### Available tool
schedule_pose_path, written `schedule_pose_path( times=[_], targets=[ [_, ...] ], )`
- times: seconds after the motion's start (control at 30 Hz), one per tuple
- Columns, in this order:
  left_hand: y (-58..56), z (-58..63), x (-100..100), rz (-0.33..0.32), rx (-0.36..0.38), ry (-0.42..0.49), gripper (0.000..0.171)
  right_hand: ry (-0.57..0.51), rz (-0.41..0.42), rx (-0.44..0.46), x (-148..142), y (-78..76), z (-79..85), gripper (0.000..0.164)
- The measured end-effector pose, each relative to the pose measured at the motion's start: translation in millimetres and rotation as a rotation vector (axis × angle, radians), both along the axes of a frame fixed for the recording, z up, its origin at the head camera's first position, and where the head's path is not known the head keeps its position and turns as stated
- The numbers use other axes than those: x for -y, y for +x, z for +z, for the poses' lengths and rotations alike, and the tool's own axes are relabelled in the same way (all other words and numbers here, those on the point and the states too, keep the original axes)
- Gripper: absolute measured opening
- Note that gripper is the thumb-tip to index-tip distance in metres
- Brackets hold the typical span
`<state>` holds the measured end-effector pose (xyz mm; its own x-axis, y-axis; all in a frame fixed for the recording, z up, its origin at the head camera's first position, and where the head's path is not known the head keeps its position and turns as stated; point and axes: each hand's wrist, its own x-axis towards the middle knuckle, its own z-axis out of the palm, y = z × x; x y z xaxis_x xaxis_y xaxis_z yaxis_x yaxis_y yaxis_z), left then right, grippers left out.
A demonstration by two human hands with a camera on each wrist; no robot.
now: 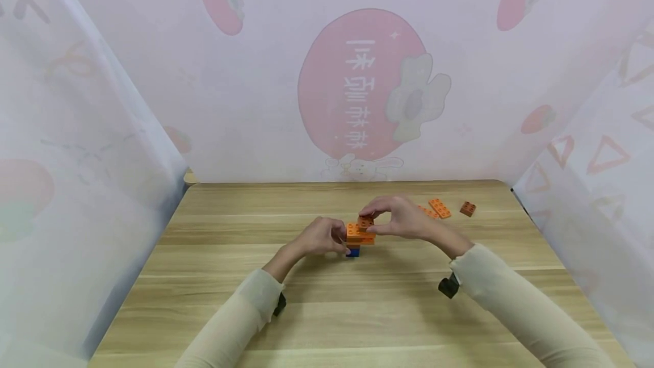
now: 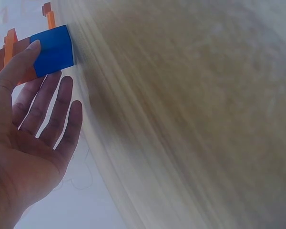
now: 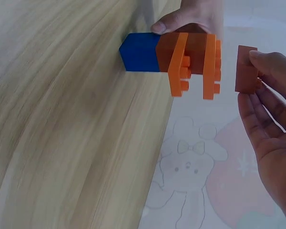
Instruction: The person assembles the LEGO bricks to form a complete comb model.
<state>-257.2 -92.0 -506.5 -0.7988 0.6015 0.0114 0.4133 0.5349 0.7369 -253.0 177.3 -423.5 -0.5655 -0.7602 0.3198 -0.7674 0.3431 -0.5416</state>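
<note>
Toy bricks on a wood-grained table (image 1: 204,254), with the block stack (image 1: 353,234) as reference. To the left of the stack, a light sleeve (image 1: 240,317) ends at the left hand (image 1: 321,236), whose thumb and nearer fingers grip the stack near its base while the ring and little fingers extend clear of it. The stack is upright: a blue block (image 3: 142,52) lowest, then a brown block (image 3: 165,50), an orange plate (image 3: 178,64), a second brown block (image 3: 196,52) and a top orange plate (image 3: 209,67); both plates project beyond the blocks. Just above the stack, a brown brick (image 3: 246,71) is pinched between the thumb and fingertips of the right hand (image 1: 401,218); the right wrist view shows a gap between brick and studs. To the right of the stack lie two loose orange plates (image 1: 440,208), one partly hidden by the hand, and, farthest right, a loose brown brick (image 1: 467,208).
</note>
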Motion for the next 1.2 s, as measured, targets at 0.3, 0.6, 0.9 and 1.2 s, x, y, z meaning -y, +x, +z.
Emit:
schedule_pose_path(
  times=[0.3,0.6,0.9,1.2],
  targets=[
    [-0.5,-1.7,1,0.003,0.004,-0.006,0.023,-0.008,0.019,0.038,15,-1.5,-2.0,0.029],
    [-0.7,-1.4,1,-0.008,0.011,0.008,0.023,0.01,0.022,0.06,22,-4.7,-6.8,0.028],
    [-1.2,-2.3,1,-0.009,0.001,0.009,0.023,0.045,0.024,0.059,27,-6.6,-7.6,0.028],
    [0.3,-1.4,2,-0.003,-0.004,0.0,0.023,0.062,0.002,0.076,27,-4.1,-5.9,0.025]
  ],
)
